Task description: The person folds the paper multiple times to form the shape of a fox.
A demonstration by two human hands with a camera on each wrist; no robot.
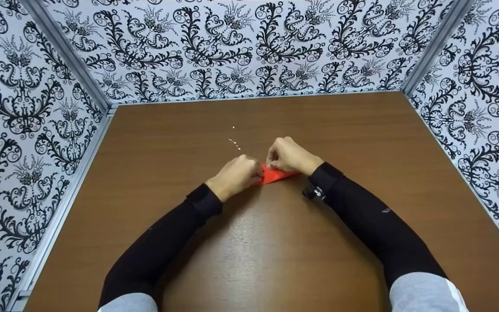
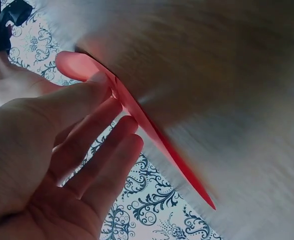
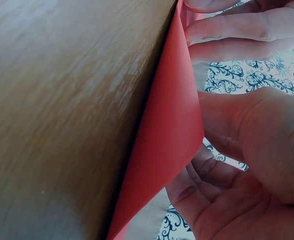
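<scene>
A folded piece of red paper (image 1: pixel 275 174) lies on the brown table, with one flap bulging up in the right wrist view. My left hand (image 1: pixel 238 173) pinches its left end between thumb and forefinger. The other fingers of that hand are loosely bent beside the paper (image 2: pixel 162 137) in the left wrist view. At the far edge of the paper, my right hand (image 1: pixel 290 155) pinches the raised flap (image 3: pixel 167 130) between thumb and fingers. Both hands partly cover the sheet in the head view, so its full folded shape is hidden.
Small white specks (image 1: pixel 234 144) show on the brown table (image 1: pixel 241 251) beyond the left hand. Patterned panels, such as the back wall (image 1: pixel 258 47), stand around the table on the left, right and far sides, with grey metal frame posts (image 1: pixel 435 47) at the corners.
</scene>
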